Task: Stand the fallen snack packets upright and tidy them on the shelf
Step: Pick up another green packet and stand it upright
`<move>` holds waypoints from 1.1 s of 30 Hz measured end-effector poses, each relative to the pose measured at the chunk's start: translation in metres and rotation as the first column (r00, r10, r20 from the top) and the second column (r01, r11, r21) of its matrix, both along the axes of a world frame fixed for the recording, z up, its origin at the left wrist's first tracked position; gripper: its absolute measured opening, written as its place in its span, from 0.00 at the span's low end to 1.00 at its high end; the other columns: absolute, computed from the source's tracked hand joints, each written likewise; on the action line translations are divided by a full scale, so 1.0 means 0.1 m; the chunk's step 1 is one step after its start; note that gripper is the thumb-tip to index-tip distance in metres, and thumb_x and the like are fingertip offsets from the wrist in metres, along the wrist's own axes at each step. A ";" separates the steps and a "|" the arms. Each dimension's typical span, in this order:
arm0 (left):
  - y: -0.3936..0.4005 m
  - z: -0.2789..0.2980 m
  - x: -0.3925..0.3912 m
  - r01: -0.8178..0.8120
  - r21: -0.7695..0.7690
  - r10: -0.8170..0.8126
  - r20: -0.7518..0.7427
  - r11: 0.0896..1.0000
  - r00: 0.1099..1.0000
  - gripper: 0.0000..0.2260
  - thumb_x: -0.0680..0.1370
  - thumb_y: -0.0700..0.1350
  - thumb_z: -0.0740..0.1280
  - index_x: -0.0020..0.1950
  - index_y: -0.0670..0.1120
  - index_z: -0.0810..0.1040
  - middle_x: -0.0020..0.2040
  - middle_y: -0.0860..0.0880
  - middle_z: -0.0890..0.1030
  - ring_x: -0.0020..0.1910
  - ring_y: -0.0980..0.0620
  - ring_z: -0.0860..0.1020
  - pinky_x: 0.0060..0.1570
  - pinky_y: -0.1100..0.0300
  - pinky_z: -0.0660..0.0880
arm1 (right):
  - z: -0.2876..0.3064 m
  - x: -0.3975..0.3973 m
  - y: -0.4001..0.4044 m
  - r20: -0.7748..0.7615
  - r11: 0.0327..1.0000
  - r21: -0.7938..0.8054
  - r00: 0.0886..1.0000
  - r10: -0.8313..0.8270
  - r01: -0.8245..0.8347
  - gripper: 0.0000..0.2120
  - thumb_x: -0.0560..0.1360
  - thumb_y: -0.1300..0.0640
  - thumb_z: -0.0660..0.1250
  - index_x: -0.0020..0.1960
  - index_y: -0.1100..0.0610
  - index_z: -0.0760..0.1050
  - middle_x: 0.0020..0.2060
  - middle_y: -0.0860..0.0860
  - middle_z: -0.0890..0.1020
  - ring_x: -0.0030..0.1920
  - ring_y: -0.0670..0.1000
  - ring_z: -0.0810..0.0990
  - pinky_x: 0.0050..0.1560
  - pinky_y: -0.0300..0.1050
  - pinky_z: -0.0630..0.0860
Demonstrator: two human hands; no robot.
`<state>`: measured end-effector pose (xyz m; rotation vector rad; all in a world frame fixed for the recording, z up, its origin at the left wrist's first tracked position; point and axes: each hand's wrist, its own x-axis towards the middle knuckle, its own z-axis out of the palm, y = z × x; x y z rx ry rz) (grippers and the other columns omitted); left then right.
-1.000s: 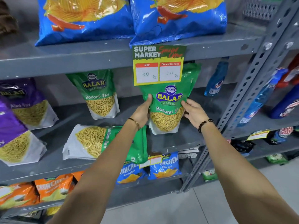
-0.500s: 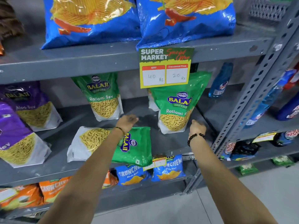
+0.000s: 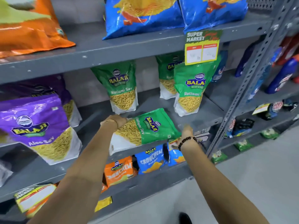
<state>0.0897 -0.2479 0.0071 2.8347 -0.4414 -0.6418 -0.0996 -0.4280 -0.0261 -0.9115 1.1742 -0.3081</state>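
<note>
A green and white plastic packet of Ratlami Sev (image 3: 145,129) is seen lying flat on its back on the grey metal middle shelf (image 3: 202,113), near the front edge, with its green top pointed to the right and its white base to the left. The left hand (image 3: 119,121) is laid on the far left corner of this fallen packet, fingers curled down over the edge; whether the packet is actually gripped cannot be told, since the fingers are hidden behind the hand. A thin gold bangle (image 3: 111,121) is worn on that wrist. The right hand (image 3: 187,131) is held just beside the packet's lower right corner, blurred, with fingers loosely extended and nothing in its grasp; whether the packet is touched cannot be told. A black bead bracelet (image 3: 186,141) is worn on the right wrist.

Behind the fallen packet, three matching green packets are stood upright: one (image 3: 123,88) at the rear centre, one (image 3: 192,89) to the right, and one (image 3: 166,78) partly hidden behind the latter. A yellow and green supermarket price tag (image 3: 202,46) is hung from the upper shelf edge in front of the right-hand packets. To the left, a purple packet of Aloo Sev (image 3: 38,128) is stood upright, slightly tilted. Glossy blue chip bags (image 3: 144,15) and an orange bag (image 3: 27,25) are placed on the top shelf. Small blue (image 3: 150,159) and orange (image 3: 119,171) snack packets are seen on the shelf below.
</note>
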 end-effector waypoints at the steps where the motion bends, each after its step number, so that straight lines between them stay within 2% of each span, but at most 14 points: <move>1: 0.05 0.00 0.00 0.001 -0.008 -0.001 -0.005 1.000 1.000 0.31 0.73 0.64 0.58 0.63 0.42 0.74 0.58 0.41 0.79 0.56 0.41 0.77 0.58 0.50 0.74 | -0.03 -0.01 0.15 0.081 0.997 0.077 0.997 0.004 -0.010 0.13 0.77 0.47 0.53 0.43 0.55 0.68 0.48 0.55 0.69 0.44 0.53 0.70 0.63 0.55 0.68; 5: 0.22 -0.08 -0.08 -0.127 -0.243 0.085 -0.176 0.962 0.981 0.31 0.69 0.63 0.67 0.60 0.40 0.77 0.51 0.46 0.78 0.49 0.47 0.77 0.52 0.58 0.70 | -0.11 0.01 0.67 0.226 0.920 0.297 0.955 0.192 -0.255 0.29 0.74 0.35 0.53 0.52 0.62 0.72 0.45 0.59 0.74 0.49 0.60 0.76 0.63 0.67 0.67; 8: 0.33 -0.11 -0.13 -0.179 -0.349 0.079 -0.281 0.920 0.956 0.37 0.70 0.59 0.70 0.69 0.37 0.66 0.69 0.42 0.71 0.65 0.44 0.71 0.60 0.55 0.69 | -0.08 0.06 0.85 0.223 0.941 0.264 0.962 0.155 -0.212 0.32 0.75 0.38 0.55 0.67 0.62 0.64 0.59 0.63 0.72 0.63 0.63 0.73 0.60 0.68 0.68; 11: 0.41 -0.09 -0.20 -0.178 -0.409 0.045 -0.315 0.895 0.948 0.39 0.70 0.56 0.71 0.72 0.37 0.60 0.73 0.41 0.65 0.70 0.43 0.67 0.63 0.55 0.66 | -0.04 0.10 0.90 0.244 0.964 0.206 0.963 0.114 -0.167 0.21 0.77 0.44 0.56 0.61 0.59 0.68 0.45 0.59 0.78 0.46 0.60 0.80 0.57 0.64 0.72; 14: 0.48 -0.07 -0.24 -0.200 -0.464 -0.003 -0.401 0.863 0.916 0.32 0.70 0.53 0.72 0.66 0.36 0.70 0.67 0.40 0.74 0.63 0.42 0.74 0.60 0.57 0.71 | 0.01 0.11 0.88 0.213 0.988 0.092 0.972 0.100 -0.122 0.11 0.79 0.51 0.57 0.55 0.57 0.69 0.28 0.52 0.82 0.23 0.50 0.79 0.37 0.52 0.79; 16: 0.57 -0.07 -0.31 -0.183 -0.494 -0.055 -0.430 0.850 0.901 0.22 0.71 0.55 0.70 0.54 0.38 0.77 0.59 0.39 0.78 0.55 0.43 0.78 0.51 0.57 0.73 | 0.10 0.09 0.84 0.187 0.988 -0.032 0.970 0.157 -0.154 0.14 0.78 0.52 0.59 0.60 0.56 0.69 0.33 0.51 0.82 0.18 0.45 0.75 0.31 0.47 0.77; 18: 0.67 -0.07 -0.41 -0.172 -0.551 -0.097 -0.424 0.817 0.900 0.15 0.72 0.56 0.69 0.39 0.44 0.75 0.46 0.40 0.81 0.44 0.46 0.79 0.43 0.57 0.74 | 0.21 0.07 0.78 0.198 0.974 -0.115 0.956 0.215 -0.195 0.23 0.76 0.51 0.63 0.68 0.56 0.64 0.52 0.54 0.80 0.31 0.48 0.78 0.42 0.53 0.80; 20: 0.77 -0.07 -0.53 -0.201 -0.633 -0.133 -0.440 0.748 0.888 0.14 0.71 0.55 0.69 0.42 0.43 0.77 0.41 0.46 0.84 0.40 0.51 0.82 0.41 0.58 0.78 | 0.35 0.04 0.67 0.211 0.951 -0.196 0.937 0.280 -0.240 0.30 0.73 0.50 0.67 0.71 0.57 0.61 0.64 0.55 0.75 0.49 0.54 0.79 0.53 0.57 0.78; 22: 0.88 -0.06 -0.66 -0.218 -0.703 -0.198 -0.459 0.677 0.866 0.14 0.72 0.52 0.70 0.52 0.44 0.78 0.48 0.47 0.85 0.45 0.51 0.83 0.43 0.59 0.79 | 0.55 -0.02 0.60 0.230 0.908 -0.258 0.892 0.389 -0.329 0.33 0.70 0.51 0.70 0.70 0.59 0.62 0.63 0.54 0.76 0.57 0.56 0.77 0.55 0.57 0.77; 26: 1.09 0.09 -0.95 -0.161 -0.772 -0.338 -0.443 0.615 0.831 0.08 0.73 0.48 0.69 0.51 0.53 0.78 0.45 0.56 0.86 0.45 0.58 0.84 0.38 0.64 0.80 | 0.95 -0.17 0.53 0.217 0.749 -0.400 0.740 0.637 -0.528 0.30 0.65 0.48 0.72 0.63 0.57 0.69 0.52 0.46 0.78 0.47 0.48 0.79 0.43 0.45 0.80; 28: 1.15 0.19 -1.06 -0.134 -0.787 -0.386 -0.434 0.602 0.814 0.11 0.70 0.50 0.70 0.52 0.53 0.79 0.44 0.57 0.87 0.45 0.58 0.84 0.40 0.64 0.81 | 1.09 -0.23 0.51 0.212 0.680 -0.467 0.675 0.707 -0.566 0.24 0.63 0.47 0.73 0.55 0.58 0.74 0.50 0.46 0.78 0.47 0.55 0.79 0.45 0.47 0.79; 29: 1.18 0.24 -1.11 -0.114 -0.793 -0.408 -0.424 0.599 0.809 0.13 0.68 0.52 0.71 0.52 0.53 0.79 0.44 0.56 0.87 0.46 0.57 0.84 0.41 0.64 0.81 | 1.16 -0.27 0.53 0.226 0.652 -0.494 0.639 0.735 -0.576 0.15 0.63 0.47 0.73 0.45 0.54 0.76 0.58 0.47 0.67 0.49 0.58 0.78 0.48 0.50 0.77; 30: 1.21 0.29 -1.14 -0.094 -0.798 -0.427 -0.413 0.595 0.804 0.15 0.67 0.53 0.72 0.52 0.53 0.79 0.45 0.56 0.87 0.46 0.57 0.84 0.42 0.63 0.81 | 1.22 -0.29 0.52 0.244 0.629 -0.517 0.605 0.758 -0.581 0.11 0.61 0.47 0.74 0.36 0.50 0.74 0.35 0.50 0.63 0.46 0.57 0.76 0.48 0.51 0.75; 33: 1.28 0.43 -1.20 -0.057 -0.815 -0.477 -0.392 0.576 0.787 0.18 0.65 0.54 0.75 0.52 0.54 0.80 0.47 0.57 0.86 0.48 0.59 0.83 0.42 0.64 0.81 | 1.36 -0.37 0.53 0.257 0.584 -0.546 0.544 0.799 -0.601 0.09 0.61 0.49 0.72 0.26 0.48 0.75 0.26 0.45 0.74 0.29 0.44 0.73 0.32 0.37 0.75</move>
